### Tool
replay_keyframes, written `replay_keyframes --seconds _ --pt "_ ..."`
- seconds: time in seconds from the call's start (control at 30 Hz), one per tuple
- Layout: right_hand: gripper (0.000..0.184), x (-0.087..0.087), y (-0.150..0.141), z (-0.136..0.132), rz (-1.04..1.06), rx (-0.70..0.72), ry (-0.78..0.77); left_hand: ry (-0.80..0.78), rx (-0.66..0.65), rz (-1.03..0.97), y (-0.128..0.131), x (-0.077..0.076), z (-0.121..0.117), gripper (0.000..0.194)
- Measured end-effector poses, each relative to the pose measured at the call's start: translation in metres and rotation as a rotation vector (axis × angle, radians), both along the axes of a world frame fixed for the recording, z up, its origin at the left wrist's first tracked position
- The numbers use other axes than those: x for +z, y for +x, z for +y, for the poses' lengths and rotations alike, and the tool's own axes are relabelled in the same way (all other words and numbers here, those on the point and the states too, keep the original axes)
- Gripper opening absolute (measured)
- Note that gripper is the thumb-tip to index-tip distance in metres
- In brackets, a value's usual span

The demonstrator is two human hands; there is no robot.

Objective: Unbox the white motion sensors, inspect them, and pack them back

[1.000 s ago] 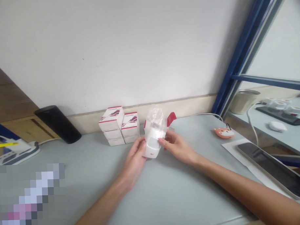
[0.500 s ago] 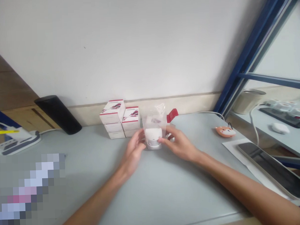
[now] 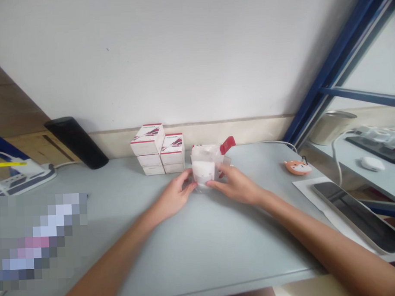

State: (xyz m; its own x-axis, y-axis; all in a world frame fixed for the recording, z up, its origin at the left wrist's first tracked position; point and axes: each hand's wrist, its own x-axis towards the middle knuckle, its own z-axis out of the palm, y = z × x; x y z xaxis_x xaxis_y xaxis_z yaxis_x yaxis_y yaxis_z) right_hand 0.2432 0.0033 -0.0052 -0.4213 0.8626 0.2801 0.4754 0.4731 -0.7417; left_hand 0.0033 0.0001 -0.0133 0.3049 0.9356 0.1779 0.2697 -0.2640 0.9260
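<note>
A small white device in a clear plastic bag is between my two hands, low over the grey table. My left hand closes on its left side, with the thumb at the lower front corner. From the right, my right hand grips it, thumb pressed on its front and fingers behind. Just behind the bag stands a white box with a raised red flap, mostly hidden by the bag. Stacked white and red boxes sit to the left of it, touching one another.
A black cylinder leans at the back left, near a power strip. On the right lie an orange animal-faced case, a phone on white paper, and a cable. A blue-framed mirror borders the right side; the wall stands behind.
The bagged device has tipped, so its front looks taller and the bag's top has folded down, showing more of the box behind. My hands keep hold. The camera view has shifted slightly.
</note>
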Motion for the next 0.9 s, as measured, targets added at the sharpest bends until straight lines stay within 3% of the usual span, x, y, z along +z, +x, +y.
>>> replay_keyframes --seconds 0.13,0.2,0.37,0.53,0.63,0.9 --pt "0.034 -0.001 0.001 0.001 -0.031 0.081 0.045 0.094 -0.005 0.081 -0.003 -0.005 0.002 0.037" --pt "0.037 -0.004 0.003 0.002 -0.103 0.094 0.083 0.143 -0.002 0.093 -0.002 -0.005 0.000 0.046" --pt "0.033 -0.008 0.003 0.003 -0.226 0.095 0.130 0.030 -0.060 -0.010 0.001 0.004 -0.006 0.070" --pt "0.039 -0.008 0.001 0.001 -0.291 0.101 0.131 -0.036 -0.116 -0.047 0.005 -0.001 -0.002 0.050" --pt "0.047 -0.010 0.000 0.001 -0.295 0.098 0.125 -0.052 -0.118 -0.010 0.006 -0.007 0.001 0.053" --pt "0.033 -0.012 0.000 0.001 -0.278 0.095 0.172 -0.077 -0.106 0.047 0.007 -0.002 -0.005 0.054"
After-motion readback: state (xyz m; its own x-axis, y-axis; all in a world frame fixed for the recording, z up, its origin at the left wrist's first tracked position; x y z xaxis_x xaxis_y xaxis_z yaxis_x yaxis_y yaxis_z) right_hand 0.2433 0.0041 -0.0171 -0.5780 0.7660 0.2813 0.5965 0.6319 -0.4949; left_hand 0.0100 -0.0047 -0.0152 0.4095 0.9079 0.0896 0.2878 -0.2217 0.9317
